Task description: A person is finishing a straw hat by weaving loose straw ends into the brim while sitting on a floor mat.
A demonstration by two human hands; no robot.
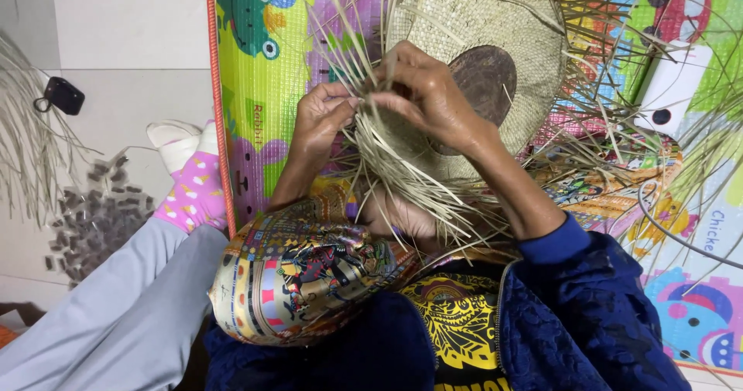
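Patterned cloth (298,279) lies below both hands (321,120) (426,101), fingers pinching straw strips (387,159) of woven hat (495,50).

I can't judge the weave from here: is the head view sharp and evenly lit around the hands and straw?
Head view: light is even and soft, no glare; the left hand, right hand and the woven straw piece are in focus; loose strands cross thickly, hiding the weaving edge; faint shadow under the hands; slight wide-angle bend at the edges.

sleeves: dark blue, textured fabric, pushed up the forearms
shirt: black with yellow patterned print
lap cloth: shiny, multicoloured pattern
hands: left hand (323,120) and right hand (427,97) bare
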